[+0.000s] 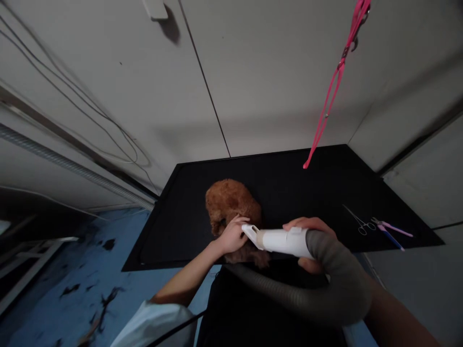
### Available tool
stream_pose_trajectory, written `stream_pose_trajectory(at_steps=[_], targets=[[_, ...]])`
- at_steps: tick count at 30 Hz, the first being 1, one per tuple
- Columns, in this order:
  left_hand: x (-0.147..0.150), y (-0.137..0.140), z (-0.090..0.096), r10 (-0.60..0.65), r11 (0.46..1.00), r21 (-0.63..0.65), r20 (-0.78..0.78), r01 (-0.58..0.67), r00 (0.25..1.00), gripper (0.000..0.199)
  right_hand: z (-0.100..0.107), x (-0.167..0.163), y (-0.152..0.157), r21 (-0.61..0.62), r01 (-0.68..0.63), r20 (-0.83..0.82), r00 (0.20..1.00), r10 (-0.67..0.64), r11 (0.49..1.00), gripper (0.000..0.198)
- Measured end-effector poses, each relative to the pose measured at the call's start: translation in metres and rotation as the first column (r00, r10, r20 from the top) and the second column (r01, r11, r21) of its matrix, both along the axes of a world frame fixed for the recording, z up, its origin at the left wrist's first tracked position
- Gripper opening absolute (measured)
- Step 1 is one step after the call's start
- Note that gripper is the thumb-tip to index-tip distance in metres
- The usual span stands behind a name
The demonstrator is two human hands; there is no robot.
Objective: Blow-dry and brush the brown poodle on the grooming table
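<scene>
A curly brown dog (231,197) lies curled near the front of a black grooming table (289,188). My left hand (232,235) lies on its fur with the fingers stretched out; part of the hand is hidden behind a nozzle tip. My right hand (314,226) is wrapped round the white dryer nozzle (282,241). Its slanted tip points left, right at my left hand and the dog's fur. From the nozzle's back end a thick grey hose (336,279) bends down and loops back to the left under the table edge.
Thin scissors (361,225) and pliers-like nail clippers (392,230) with pink and blue handles lie on the table's right side. A pink grooming loop (325,106) hangs above the table. Cables (97,111) run along the wall. Dark hair clumps (108,244) lie on the blue floor.
</scene>
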State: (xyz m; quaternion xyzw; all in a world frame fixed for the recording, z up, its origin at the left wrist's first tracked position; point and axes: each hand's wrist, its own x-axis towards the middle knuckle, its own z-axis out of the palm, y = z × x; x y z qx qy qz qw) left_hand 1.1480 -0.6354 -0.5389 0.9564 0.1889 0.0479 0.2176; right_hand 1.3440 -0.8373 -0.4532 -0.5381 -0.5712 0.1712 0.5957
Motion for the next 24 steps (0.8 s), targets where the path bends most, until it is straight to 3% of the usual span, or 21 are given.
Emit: stream_pose_trajectory(at_steps=[2, 4, 6, 9, 14, 16, 19, 22, 24], targets=[[-0.003, -0.008, -0.003, 0.229, 0.97, 0.084, 0.001, -0.229, 0.973, 0.046, 0.004, -0.002, 0.005, 0.038, 0.009, -0.072, 0.997, -0.006, 0.999, 0.036], [-0.005, -0.015, -0.004, 0.425, 0.898, 0.145, -0.053, -0.415, 0.903, 0.07, 0.009, -0.004, 0.007, -0.038, -0.028, -0.115, 0.993, 0.023, 0.999, 0.034], [-0.009, -0.019, -0.005, 0.498, 0.864, 0.156, -0.121, -0.479, 0.859, 0.086, 0.012, -0.007, 0.007, -0.153, -0.056, -0.127, 0.991, 0.036, 0.987, 0.034], [-0.018, -0.017, -0.006, 0.442, 0.897, 0.075, -0.13, -0.435, 0.888, 0.096, 0.011, -0.01, 0.01, -0.143, -0.011, -0.125, 0.992, -0.007, 0.99, 0.033], [-0.032, -0.01, -0.007, 0.414, 0.904, -0.062, -0.123, -0.423, 0.902, 0.107, -0.004, -0.002, 0.028, -0.121, -0.074, -0.095, 0.994, 0.063, 0.99, 0.038], [-0.033, -0.009, -0.008, 0.408, 0.904, -0.087, -0.123, -0.419, 0.905, 0.107, -0.012, 0.005, 0.038, -0.121, -0.071, -0.073, 0.995, 0.062, 0.99, 0.039], [-0.033, -0.009, -0.007, 0.393, 0.906, -0.114, -0.133, -0.408, 0.91, 0.107, -0.025, 0.016, 0.05, -0.147, -0.176, -0.099, 0.982, 0.163, 0.973, 0.04], [-0.034, -0.008, -0.005, 0.382, 0.906, -0.143, -0.125, -0.397, 0.916, 0.105, -0.035, 0.024, 0.059, -0.101, -0.103, -0.144, 0.986, 0.088, 0.99, 0.041], [-0.036, -0.005, -0.006, 0.373, 0.908, -0.171, -0.08, -0.381, 0.924, 0.101, -0.041, 0.027, 0.063, -0.091, -0.124, -0.189, 0.976, 0.105, 0.988, 0.041]])
